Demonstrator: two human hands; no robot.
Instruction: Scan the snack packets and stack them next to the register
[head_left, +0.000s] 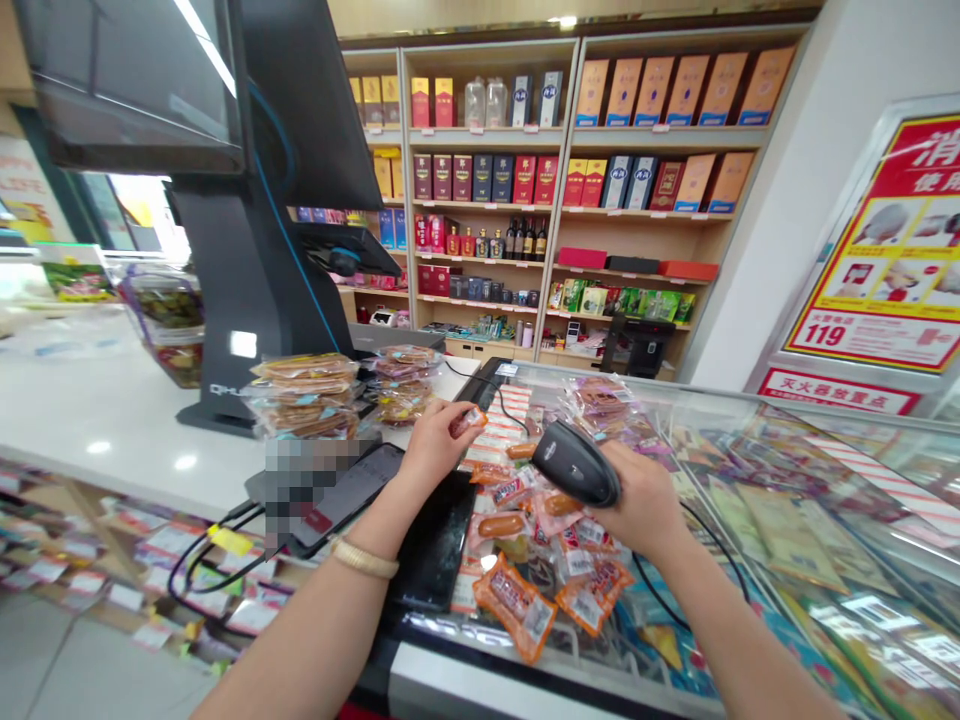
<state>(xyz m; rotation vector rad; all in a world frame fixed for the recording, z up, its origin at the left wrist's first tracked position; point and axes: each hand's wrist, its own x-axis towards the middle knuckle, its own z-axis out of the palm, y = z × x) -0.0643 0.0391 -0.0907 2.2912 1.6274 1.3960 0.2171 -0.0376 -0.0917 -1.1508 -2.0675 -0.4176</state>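
Above the glass counter my right hand (pixel 641 500) grips a black handheld barcode scanner (pixel 576 465), its head pointing left. My left hand (pixel 437 440) pinches a small wrapped snack packet (pixel 469 420) with orange printing, a little left of the scanner. Beneath the scanner several wrapped sausages (pixel 501 525) lie loosely on the glass. Nearest me is an orange snack packet (pixel 516 608) with its barcode showing. Behind the scanner sits a heap of clear-wrapped snack packs (pixel 604 400).
At left stands a dark checkout terminal (pixel 277 260) beside stacked flat snack packs (pixel 304 395). A phone (pixel 349 495) and black cables (pixel 196 560) lie near my left forearm. The scanner's cord (pixel 724 550) loops by my right arm. Shelves (pixel 487 140) of boxed bottles stand behind.
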